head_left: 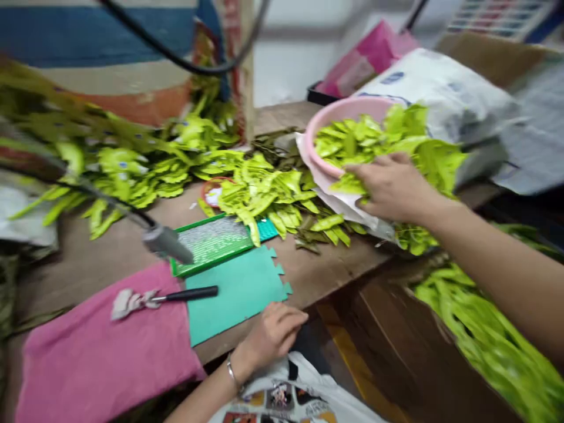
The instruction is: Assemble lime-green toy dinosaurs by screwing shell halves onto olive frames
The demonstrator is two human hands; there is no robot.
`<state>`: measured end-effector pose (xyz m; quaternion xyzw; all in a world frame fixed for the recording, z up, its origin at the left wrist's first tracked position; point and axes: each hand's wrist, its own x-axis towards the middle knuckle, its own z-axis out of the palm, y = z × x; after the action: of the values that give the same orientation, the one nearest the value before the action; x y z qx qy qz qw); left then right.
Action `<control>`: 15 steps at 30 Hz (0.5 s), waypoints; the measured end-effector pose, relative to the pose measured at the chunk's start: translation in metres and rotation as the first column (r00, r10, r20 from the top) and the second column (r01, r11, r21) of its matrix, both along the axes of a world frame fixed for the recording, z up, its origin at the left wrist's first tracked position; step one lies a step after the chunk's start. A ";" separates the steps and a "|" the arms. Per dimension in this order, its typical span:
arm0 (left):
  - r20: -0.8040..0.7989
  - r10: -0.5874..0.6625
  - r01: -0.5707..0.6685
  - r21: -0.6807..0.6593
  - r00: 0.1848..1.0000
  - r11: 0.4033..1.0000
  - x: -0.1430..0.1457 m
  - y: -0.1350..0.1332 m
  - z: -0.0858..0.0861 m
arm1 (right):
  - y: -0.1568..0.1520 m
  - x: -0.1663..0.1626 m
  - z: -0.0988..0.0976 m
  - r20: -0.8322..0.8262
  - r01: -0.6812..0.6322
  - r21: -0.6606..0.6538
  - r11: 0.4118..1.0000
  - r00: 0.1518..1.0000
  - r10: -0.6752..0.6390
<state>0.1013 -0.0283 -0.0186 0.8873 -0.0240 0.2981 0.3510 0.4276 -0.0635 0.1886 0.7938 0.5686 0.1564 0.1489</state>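
Observation:
My right hand point(392, 187) is at the near rim of a pink basin point(311, 132) heaped with bright green artificial leaves point(348, 141). Its fingers point left, and green leaf pieces show between forefinger and thumb; its grip is partly hidden. My left hand point(277, 330), with a bracelet point(231, 371) at the wrist, hovers by the table's front edge above my lap. Its fingers are curled together, with nothing visible in them. Beyond it lie a turquoise foam mat point(238, 294) and a green-rimmed tray point(211, 241). A black-handled tool point(189, 294) lies across the mat and a pink cloth point(110, 346).
Loose green leaves point(268, 188) are piled mid-table, near a small red-rimmed dish point(214, 195). More leaves point(127, 170) spread at the back left. A grey-tipped rod point(167, 242) overhangs the tray. Right are a white bag point(440, 94) and, lower down, leaves point(493, 335).

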 end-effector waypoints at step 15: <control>0.018 0.487 -0.486 -0.023 0.873 0.873 -0.149 0.058 0.049 | 0.252 -0.045 -0.092 -0.186 -0.551 -0.260 0.793 0.834 0.519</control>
<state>-0.0472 0.0297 0.0301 0.8581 0.1984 0.3875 0.2724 0.3824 0.1887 0.0964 0.5749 0.7939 0.0614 0.1883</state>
